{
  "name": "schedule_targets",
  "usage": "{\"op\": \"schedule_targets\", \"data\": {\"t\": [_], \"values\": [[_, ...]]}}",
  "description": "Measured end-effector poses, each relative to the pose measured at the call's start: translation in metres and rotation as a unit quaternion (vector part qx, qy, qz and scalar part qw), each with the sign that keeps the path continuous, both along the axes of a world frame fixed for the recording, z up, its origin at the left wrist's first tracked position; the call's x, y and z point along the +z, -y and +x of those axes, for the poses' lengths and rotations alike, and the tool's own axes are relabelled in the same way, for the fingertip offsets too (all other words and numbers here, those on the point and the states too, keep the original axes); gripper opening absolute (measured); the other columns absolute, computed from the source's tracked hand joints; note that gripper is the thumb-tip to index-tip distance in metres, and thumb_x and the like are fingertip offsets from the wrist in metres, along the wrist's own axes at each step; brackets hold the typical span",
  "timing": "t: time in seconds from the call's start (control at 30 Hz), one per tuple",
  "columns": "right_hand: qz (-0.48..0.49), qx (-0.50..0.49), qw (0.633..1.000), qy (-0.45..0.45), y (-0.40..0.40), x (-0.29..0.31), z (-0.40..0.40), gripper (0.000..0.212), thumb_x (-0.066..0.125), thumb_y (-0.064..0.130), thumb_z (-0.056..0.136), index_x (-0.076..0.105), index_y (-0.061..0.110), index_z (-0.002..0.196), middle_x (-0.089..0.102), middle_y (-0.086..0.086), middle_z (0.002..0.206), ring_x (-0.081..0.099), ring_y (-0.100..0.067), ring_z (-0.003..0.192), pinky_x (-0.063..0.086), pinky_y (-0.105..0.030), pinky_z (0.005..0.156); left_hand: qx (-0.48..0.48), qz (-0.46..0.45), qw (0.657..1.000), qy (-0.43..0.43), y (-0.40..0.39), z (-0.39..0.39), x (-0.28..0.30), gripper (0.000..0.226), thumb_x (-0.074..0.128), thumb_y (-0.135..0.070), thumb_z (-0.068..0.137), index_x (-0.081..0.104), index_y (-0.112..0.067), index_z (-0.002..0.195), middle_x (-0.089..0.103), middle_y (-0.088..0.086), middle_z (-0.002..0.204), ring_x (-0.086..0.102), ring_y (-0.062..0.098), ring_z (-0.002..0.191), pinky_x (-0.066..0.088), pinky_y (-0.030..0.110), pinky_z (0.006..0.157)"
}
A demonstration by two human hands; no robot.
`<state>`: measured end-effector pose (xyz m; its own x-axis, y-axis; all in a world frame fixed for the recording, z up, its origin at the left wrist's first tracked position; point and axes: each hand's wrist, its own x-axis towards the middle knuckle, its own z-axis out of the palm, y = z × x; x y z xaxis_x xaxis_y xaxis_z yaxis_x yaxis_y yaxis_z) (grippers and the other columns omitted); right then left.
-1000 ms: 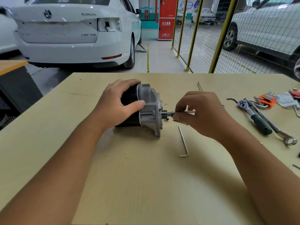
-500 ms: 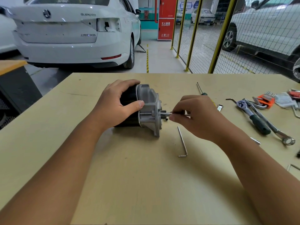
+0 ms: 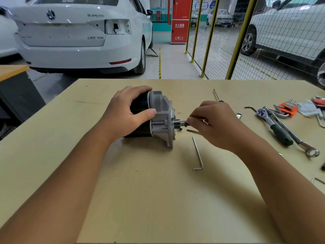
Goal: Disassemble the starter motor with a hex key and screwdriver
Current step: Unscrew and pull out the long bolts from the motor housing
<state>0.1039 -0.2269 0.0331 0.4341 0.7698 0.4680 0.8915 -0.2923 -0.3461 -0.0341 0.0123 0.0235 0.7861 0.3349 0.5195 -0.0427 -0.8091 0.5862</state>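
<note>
The starter motor (image 3: 161, 117) lies on its side in the middle of the wooden table (image 3: 158, 199), black body to the left, grey aluminium end housing to the right. My left hand (image 3: 130, 113) grips the black body, thumb against the housing. My right hand (image 3: 216, 124) pinches a small hex key (image 3: 180, 122) whose tip points into the housing's right face. A second, larger hex key (image 3: 197, 154) rests loose on the table just in front of my right hand. A screwdriver shaft (image 3: 216, 95) pokes out behind my right hand.
At the right lie a ratchet wrench with a green grip (image 3: 274, 127), a combination spanner (image 3: 299, 141), an orange hex key set (image 3: 287, 108) and a rag. A white car (image 3: 79, 36) and a yellow mesh fence (image 3: 228, 41) stand beyond the table's far edge.
My right hand has shifted slightly left toward the housing while working the small hex key. My left hand and the motor stay in place.
</note>
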Motion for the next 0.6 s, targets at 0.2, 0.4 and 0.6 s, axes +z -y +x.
{"op": "schedule_targets", "data": {"t": [0.2,0.4,0.6], "values": [[0.003,0.003,1.0,0.01,0.0004,0.0012,0.0008,0.006,0.076,0.021,0.089,0.078,0.016,0.086,0.061,0.007,0.078,0.056,-0.008,0.069,0.04,-0.027,0.063,-0.001,0.004,1.0,0.001,-0.0015,0.0008,-0.001,0.063,0.073,-0.049,0.081,0.061,-0.031,0.14,0.063,-0.008,0.129,0.055,0.019,0.125,0.046,0.048,0.109],[0.015,0.007,1.0,0.012,0.0011,0.0019,-0.002,0.007,0.081,0.017,0.083,0.074,0.019,0.083,0.062,0.01,0.08,0.057,-0.007,0.072,0.051,-0.033,0.068,-0.001,0.006,1.0,0.0,-0.0024,0.0005,-0.0011,0.063,0.072,-0.05,0.081,0.06,-0.032,0.14,0.062,-0.009,0.129,0.055,0.018,0.125,0.047,0.048,0.108],[0.0,0.015,1.0,-0.011,0.0023,-0.0001,-0.001,0.006,0.076,0.027,0.088,0.07,0.024,0.086,0.062,0.01,0.07,0.055,-0.006,0.066,0.04,-0.025,0.06,-0.001,0.004,1.0,0.0,-0.002,0.0001,-0.0006,0.063,0.072,-0.05,0.081,0.06,-0.033,0.14,0.062,-0.01,0.128,0.055,0.017,0.124,0.046,0.047,0.109]]}}
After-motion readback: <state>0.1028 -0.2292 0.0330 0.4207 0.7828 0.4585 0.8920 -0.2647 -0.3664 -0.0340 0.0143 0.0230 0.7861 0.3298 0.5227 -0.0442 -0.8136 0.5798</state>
